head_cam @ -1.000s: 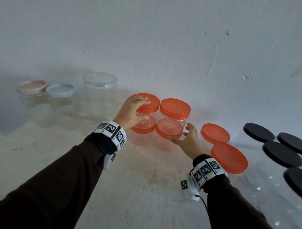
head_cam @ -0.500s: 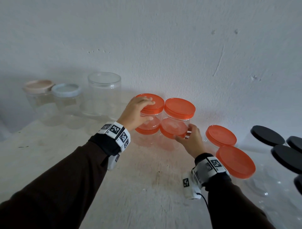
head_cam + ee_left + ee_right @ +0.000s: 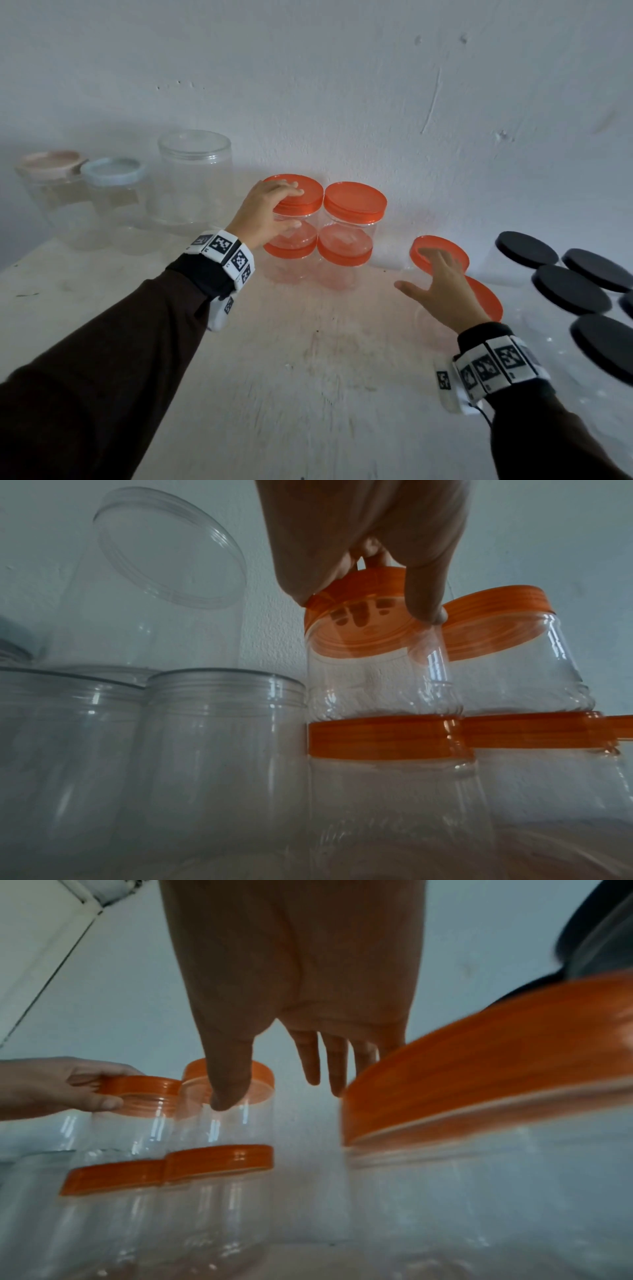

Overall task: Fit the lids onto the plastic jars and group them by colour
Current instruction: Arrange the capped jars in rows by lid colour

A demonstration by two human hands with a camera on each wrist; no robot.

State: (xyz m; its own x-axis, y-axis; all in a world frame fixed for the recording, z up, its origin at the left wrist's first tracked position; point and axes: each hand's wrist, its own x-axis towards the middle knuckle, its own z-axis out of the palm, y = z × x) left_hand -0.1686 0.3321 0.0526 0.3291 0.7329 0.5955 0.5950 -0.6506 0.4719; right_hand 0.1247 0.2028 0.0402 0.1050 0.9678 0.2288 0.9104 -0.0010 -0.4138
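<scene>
At frame centre I see my left hand (image 3: pixel 265 212) curled round the orange lid (image 3: pixel 301 197) of the upper left jar (image 3: pixel 294 229), thumb on its side, in a two-by-two stack of orange-lidded jars. My right hand (image 3: pixel 445 291) hovers lower right with fingers spread, gripping nothing, over two more orange-lidded jars (image 3: pixel 442 251). Black lids (image 3: pixel 570 289) cluster at the right edge; clear jars (image 3: pixel 191 178) stand upper left.

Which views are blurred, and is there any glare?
Right wrist view: the nearest orange lid is smeared and the jars are soft. Left wrist view: sharp on the left hand and its orange lid. Head view: black lids slightly smeared at the right edge. Dim lighting, no strong glare.
</scene>
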